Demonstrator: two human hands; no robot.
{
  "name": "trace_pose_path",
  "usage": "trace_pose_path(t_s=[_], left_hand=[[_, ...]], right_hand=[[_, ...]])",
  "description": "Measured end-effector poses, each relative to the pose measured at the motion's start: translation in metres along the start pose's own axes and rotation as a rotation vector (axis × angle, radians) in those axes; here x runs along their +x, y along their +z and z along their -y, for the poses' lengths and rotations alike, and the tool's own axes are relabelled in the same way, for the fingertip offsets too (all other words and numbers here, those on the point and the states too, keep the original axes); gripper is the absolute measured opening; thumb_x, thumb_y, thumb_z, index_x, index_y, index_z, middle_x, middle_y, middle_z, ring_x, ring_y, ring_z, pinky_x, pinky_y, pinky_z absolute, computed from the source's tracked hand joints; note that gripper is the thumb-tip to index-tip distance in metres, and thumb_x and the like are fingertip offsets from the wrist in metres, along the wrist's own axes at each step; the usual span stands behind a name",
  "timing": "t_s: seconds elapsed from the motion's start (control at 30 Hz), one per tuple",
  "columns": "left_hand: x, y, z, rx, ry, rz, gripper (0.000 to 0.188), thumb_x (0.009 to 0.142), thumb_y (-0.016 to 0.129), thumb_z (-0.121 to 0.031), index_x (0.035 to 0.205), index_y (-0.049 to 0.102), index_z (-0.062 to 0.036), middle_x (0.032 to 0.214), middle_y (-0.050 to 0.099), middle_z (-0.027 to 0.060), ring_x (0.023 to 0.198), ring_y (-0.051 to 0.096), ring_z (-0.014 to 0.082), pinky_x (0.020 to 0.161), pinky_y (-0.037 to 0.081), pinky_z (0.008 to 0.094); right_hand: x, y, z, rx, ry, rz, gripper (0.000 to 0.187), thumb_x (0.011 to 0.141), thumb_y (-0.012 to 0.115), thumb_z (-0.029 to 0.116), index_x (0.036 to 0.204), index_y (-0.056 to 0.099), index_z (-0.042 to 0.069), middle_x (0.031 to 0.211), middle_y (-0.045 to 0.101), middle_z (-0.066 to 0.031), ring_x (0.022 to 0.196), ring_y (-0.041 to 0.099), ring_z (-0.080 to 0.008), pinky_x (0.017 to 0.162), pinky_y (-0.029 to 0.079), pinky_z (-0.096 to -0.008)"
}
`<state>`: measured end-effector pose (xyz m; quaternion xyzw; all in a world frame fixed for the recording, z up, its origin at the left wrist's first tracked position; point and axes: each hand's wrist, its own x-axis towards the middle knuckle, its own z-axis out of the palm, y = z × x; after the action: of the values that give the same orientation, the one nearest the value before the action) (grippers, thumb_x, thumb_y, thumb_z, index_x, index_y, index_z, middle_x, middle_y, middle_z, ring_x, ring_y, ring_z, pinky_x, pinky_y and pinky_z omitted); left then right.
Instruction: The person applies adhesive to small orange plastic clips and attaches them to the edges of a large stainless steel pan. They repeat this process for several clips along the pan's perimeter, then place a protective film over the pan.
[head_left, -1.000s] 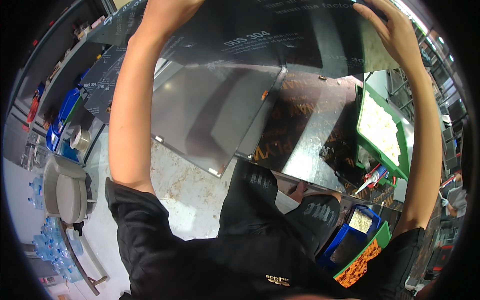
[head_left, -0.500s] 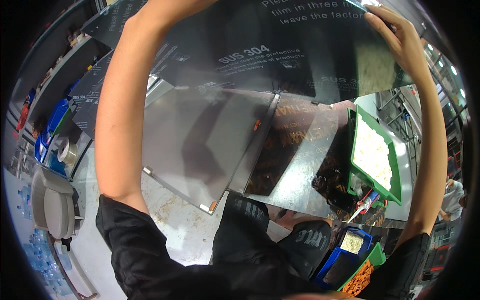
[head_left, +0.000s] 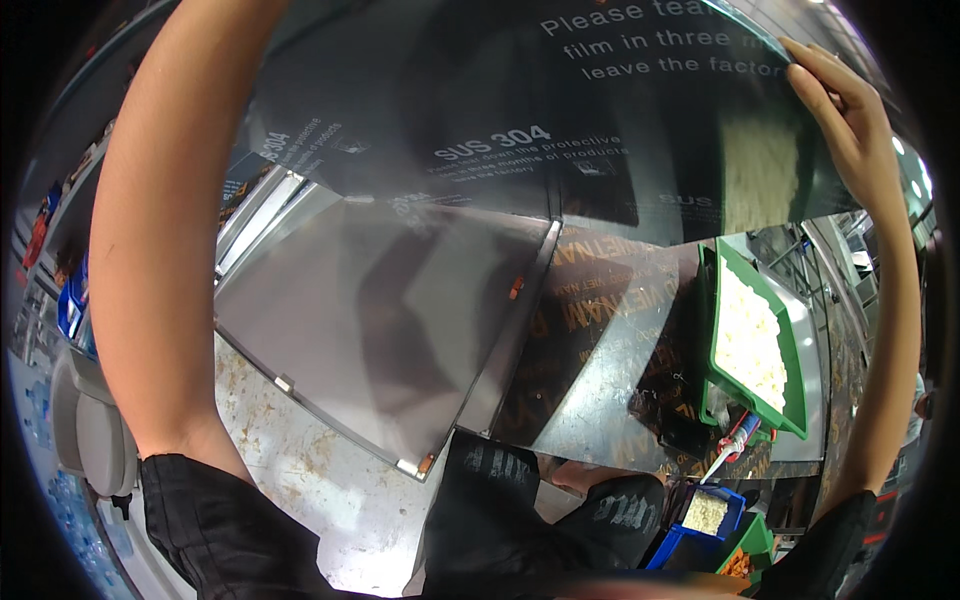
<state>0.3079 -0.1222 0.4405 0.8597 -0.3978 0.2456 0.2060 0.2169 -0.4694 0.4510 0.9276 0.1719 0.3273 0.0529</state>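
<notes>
A large dark metal sheet in printed protective film is held up and tilted before me, its lower edge above the bench. My right hand grips its upper right edge, with fingers over the edge and thumb on the film. My left arm reaches up past the top left of the picture; the hand itself is out of view. Below the sheet lies a smooth grey metal panel with small white and orange blocks along its edges. My arms' shadow falls on it.
A green bin of small white pieces stands on the dark printed board at right, with a nozzled tube beside it. Blue bins and another green bin sit lower right. A grey chair is at left.
My left arm has swung out to the left and up, taking its hand out of view. My right hand and the sheet have shifted right and slightly down in the picture.
</notes>
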Motion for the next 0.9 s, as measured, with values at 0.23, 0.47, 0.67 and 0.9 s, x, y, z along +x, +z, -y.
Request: trace_pose_path(t_s=[0.23,0.47,0.67,0.9], left_hand=[[-0.005,-0.008,-0.004,-0.029,-0.015,-0.123,0.055,0.101,0.063,-0.048,0.079,0.075,0.0002,0.057,0.058,0.0003,0.056,0.053,0.0088,0.057,0.043,0.0296],[0.021,-0.031,-0.010,-0.039,-0.020,-0.175,0.057,0.102,0.063,-0.046,0.064,0.069,-0.0040,0.051,0.053,-0.0004,0.046,0.050,0.0087,0.048,0.041,0.0283],[0.037,-0.045,0.005,-0.123,0.138,-0.056,0.063,0.102,0.063,-0.048,0.056,0.062,-0.0054,0.049,0.053,-0.0003,0.046,0.054,0.0088,0.047,0.042,0.0283],[0.043,-0.046,0.010,-0.201,0.208,-0.016,0.049,0.101,0.065,-0.049,0.090,0.081,-0.0042,0.065,0.067,0.0003,0.059,0.061,0.0077,0.058,0.048,0.0281]], right_hand=[[-0.003,-0.015,0.019,-0.044,-0.040,-0.112,0.039,0.106,0.062,0.025,0.136,0.065,0.001,0.124,0.069,-0.0069,0.111,0.060,-0.0109,0.101,0.044,-0.0255],[0.014,-0.042,0.002,0.057,0.032,-0.079,0.036,0.106,0.062,0.025,0.130,0.067,-0.002,0.115,0.069,-0.0031,0.103,0.060,-0.0087,0.093,0.046,-0.0252],[0.024,-0.037,-0.008,0.122,-0.002,-0.142,0.035,0.105,0.064,0.025,0.128,0.069,-0.001,0.111,0.071,-0.0041,0.102,0.061,-0.0102,0.093,0.047,-0.0267],[0.036,-0.035,-0.008,0.114,0.037,-0.095,0.036,0.105,0.064,0.025,0.128,0.069,-0.001,0.111,0.072,-0.0051,0.102,0.062,-0.0105,0.093,0.047,-0.0275]])
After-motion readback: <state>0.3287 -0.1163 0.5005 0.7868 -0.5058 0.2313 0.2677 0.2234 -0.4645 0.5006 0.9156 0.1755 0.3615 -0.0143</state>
